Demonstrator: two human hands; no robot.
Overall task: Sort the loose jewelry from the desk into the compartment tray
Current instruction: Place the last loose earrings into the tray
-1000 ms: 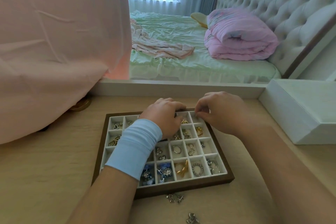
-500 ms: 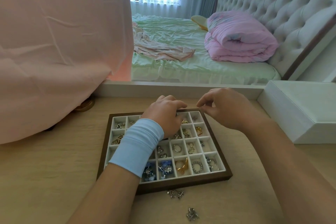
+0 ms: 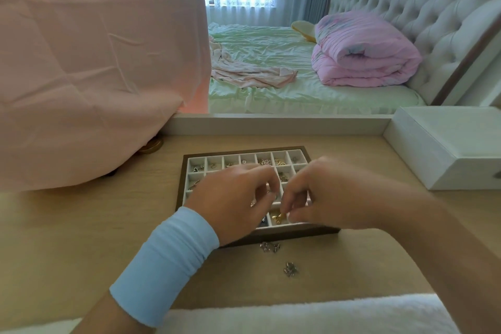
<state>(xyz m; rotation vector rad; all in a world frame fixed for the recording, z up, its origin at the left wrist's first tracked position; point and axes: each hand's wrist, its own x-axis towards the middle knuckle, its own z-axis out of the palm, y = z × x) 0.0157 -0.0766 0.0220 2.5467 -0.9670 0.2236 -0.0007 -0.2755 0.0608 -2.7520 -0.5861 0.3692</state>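
Head view.
- Compartment tray (image 3: 244, 151) flat on counter (image 3: 81, 225), mid-frame. Long axis left-right, right end angled slightly away.
- Since a second ago: both hands drawn back from far row to near row. Far-row compartments now uncovered.
- Right hand (image 3: 333, 195) pinches gold piece (image 3: 277, 217) at near-row compartment.
- Left hand (image 3: 235, 200), pale blue wristband (image 3: 168, 260), fingers curled alongside. Silvery glint at fingertips; grasp cannot be told.
- Tray: dark wood frame, white grid, gold and silver pieces inside.
- Silver cluster (image 3: 269, 247) on counter just before near rim; second cluster (image 3: 291, 269) nearer.

Pale blue wristband (image 3: 165, 260) on left forearm; right arm bare.
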